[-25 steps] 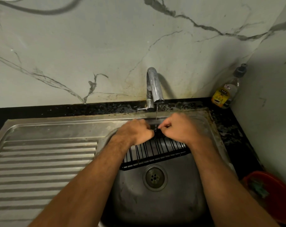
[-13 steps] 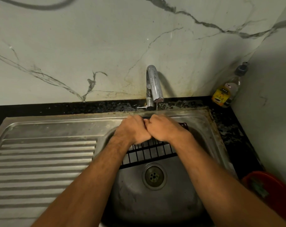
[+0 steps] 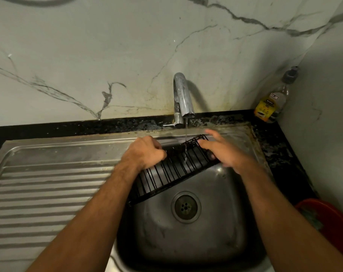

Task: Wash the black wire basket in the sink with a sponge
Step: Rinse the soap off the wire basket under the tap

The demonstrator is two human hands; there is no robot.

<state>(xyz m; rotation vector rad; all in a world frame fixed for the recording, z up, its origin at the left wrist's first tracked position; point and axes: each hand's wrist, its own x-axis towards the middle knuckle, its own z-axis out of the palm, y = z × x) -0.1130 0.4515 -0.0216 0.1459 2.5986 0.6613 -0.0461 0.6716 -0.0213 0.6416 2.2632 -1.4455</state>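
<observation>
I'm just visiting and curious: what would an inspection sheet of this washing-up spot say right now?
Surface: steel sink with ribbed drainboard on its left; drain uncovered.
Job's things: black wire basket tilted in the sink under a thin stream from the tap; no sponge seen.
Clutter: soap bottle in the back right corner; red tub at the right edge.
Hands: left hand grips the basket's left part; right hand rests with straight fingers on its right end.
Cables: a dark cord on the wall, top left.
Surroundings: marble-patterned wall, black counter.
</observation>
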